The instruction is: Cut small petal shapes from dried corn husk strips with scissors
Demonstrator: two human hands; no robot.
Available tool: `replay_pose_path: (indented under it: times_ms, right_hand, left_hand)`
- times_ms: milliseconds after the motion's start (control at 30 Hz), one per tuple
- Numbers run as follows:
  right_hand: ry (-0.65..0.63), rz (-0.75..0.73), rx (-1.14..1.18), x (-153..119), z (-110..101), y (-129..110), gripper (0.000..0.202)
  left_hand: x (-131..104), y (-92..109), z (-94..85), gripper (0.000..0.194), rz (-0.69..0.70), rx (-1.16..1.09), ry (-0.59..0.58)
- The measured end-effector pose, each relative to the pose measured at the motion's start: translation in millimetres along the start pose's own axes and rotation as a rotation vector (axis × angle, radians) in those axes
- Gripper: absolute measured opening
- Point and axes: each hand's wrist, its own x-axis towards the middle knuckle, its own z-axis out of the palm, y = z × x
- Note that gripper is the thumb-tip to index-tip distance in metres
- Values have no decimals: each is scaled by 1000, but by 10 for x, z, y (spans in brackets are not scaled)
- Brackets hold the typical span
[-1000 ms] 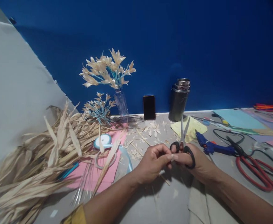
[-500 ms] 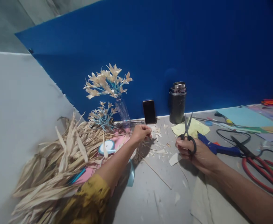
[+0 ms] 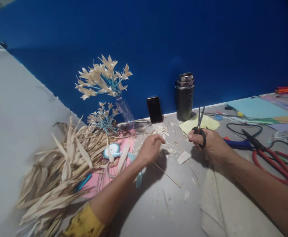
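Note:
My right hand (image 3: 208, 141) is closed around the black handles of small scissors (image 3: 200, 128), whose slightly parted blades point up. Under the blades lies a yellow paper (image 3: 210, 122). My left hand (image 3: 151, 146) is above the table with fingers bent downward; whether anything sits between its fingertips is hidden. Husk scraps (image 3: 165, 131) are scattered just beyond it, and a thin stick (image 3: 168, 176) lies below it. To its left is a roll of light blue ribbon (image 3: 112, 150) beside a pile of dry husks (image 3: 67, 158).
Husk flowers (image 3: 104, 77) stand in a clear bottle (image 3: 124, 110) by the blue partition. A phone (image 3: 155, 109) leans there, near a dark open flask (image 3: 184, 98). Red-handled shears (image 3: 274, 161), a blue-handled tool (image 3: 239, 144) and colored paper (image 3: 259, 107) lie right; cloth (image 3: 223, 204) lies in front.
The view has shifted, so the flowers, phone and flask appear higher and farther left. My left hand has come nearer, away from the phone. My right hand still holds the scissors.

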Motion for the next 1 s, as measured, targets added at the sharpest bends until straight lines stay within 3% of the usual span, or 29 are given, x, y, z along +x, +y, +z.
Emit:
replay_pose_path:
  times_ms: [100,167,233,333,433,667,1000]
  right_hand:
    - [35,-12,-48,6,1,-13,30]
    - [36,-9,-82,4,8,-14,30]
    - [31,2,-97,3,15,-5,29]
    - [18,-8,-95,6,19,20,27]
    - [-13,-17,-71,10,23,41,24]
    - [-72,44,-92,6,43,71,27]
    - [-157,22,-167,-23,81,88,28]
  left_hand:
    - [-297,-65,339,3,86,219,-96]
    - [-365,-94,440,9,177,503,-145]
    - [-329,-112,397,15,219,651,-135]
    - [-181,-154,193,15,237,694,-11]
    - [-85,-233,77,15,264,676,-85]
    - [-90,-328,175,21,254,797,-101]
    - [-78,-435,164,21,285,914,-100]
